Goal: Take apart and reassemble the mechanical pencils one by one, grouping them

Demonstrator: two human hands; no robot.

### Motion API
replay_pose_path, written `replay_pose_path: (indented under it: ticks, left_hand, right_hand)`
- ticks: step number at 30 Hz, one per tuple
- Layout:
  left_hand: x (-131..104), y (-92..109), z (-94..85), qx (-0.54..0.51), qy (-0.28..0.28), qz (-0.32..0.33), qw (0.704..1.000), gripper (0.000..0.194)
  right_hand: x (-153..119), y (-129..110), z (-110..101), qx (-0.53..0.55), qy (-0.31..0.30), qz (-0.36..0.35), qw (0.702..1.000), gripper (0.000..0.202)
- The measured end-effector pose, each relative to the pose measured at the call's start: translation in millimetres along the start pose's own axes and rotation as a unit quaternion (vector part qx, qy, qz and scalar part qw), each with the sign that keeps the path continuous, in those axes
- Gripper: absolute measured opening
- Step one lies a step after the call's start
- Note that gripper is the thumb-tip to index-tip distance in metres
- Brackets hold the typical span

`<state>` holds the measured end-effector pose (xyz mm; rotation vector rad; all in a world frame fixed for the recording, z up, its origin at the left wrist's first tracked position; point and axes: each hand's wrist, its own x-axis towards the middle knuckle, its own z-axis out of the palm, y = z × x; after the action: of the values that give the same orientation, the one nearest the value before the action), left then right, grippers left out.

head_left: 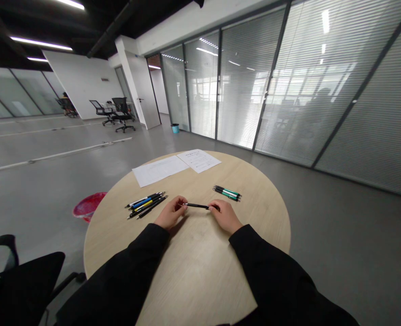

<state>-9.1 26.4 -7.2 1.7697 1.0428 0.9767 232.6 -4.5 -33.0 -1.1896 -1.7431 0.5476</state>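
Note:
A black pen (197, 206) lies level between my two hands, just above the round wooden table (200, 262). My left hand (172, 213) is closed on its left end, thumb and fingers pinched together. At the other end, my right hand (224, 214) pinches the pen too. To the left of my left hand is a loose pile of several pens (146, 204), with black, blue, yellow and white parts. Beyond my right hand, a few green, white and black pens (227, 193) lie side by side.
Two sheets of paper, a left one (159, 170) and a printed right one (200, 160), lie at the table's far edge. A red bin (89, 206) stands on the floor at left. A black chair (23, 285) is close by at lower left. Glass partitions (248, 81) run behind.

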Motion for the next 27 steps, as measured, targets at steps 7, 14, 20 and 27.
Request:
replay_pose_path:
  ticks: [7,14,20,27]
  left_hand:
    - [-1.1,6.1,1.4,0.045,0.025,-0.029,0.998,0.041]
    - [-2.7,10.5,-0.3,0.121,0.008,-0.043,0.992,0.048]
    - [-2.4,9.0,-2.3,0.102,-0.009,-0.016,0.995,0.038]
    - [-1.4,6.5,-3.6,0.062,-0.018,0.008,0.998,0.031]
  right_hand:
    - [-0.4,-2.1,-1.2,0.002,-0.002,-0.002,1.000,0.014]
    - [-1.1,-1.5,-0.7,0.005,0.002,-0.004,1.000,0.013]
    - [0.0,-0.8,-0.6,0.003,0.007,-0.007,1.000,0.014]
    - [-0.2,0.8,-0.4,0.010,0.015,-0.009,1.000,0.015]
